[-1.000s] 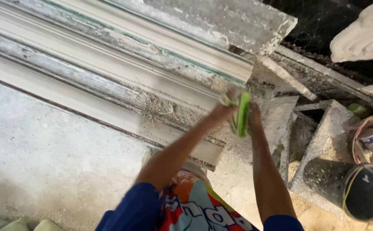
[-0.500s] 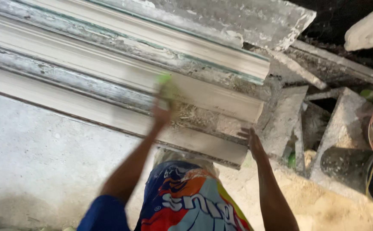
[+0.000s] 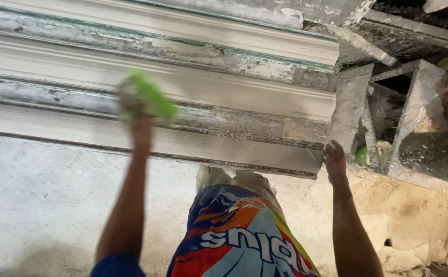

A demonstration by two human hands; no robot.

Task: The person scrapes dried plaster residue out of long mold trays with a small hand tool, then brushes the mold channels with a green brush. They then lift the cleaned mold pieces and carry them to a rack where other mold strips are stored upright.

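Observation:
My left hand [image 3: 134, 110] grips a bright green scraper-like tool [image 3: 152, 95], blurred, pressed against the long white plaster moulding [image 3: 224, 87] that runs across the view. My right hand [image 3: 334, 159] rests with fingers spread on the right end corner of the moulding, holding nothing. The moulding has several ridges and grooves, with grey, rough patches near its right end.
A grey concrete slab [image 3: 39, 205] lies below the moulding. To the right stand rough concrete blocks [image 3: 419, 102] and a dark cylindrical bucket [image 3: 434, 154]. Sandy ground [image 3: 408, 215] spreads at lower right. My colourful shirt [image 3: 234, 236] fills the bottom centre.
My left hand has carried the green tool leftward along the moulding, from its right end to the left-centre. My right hand has let go of the tool and stays at the right end.

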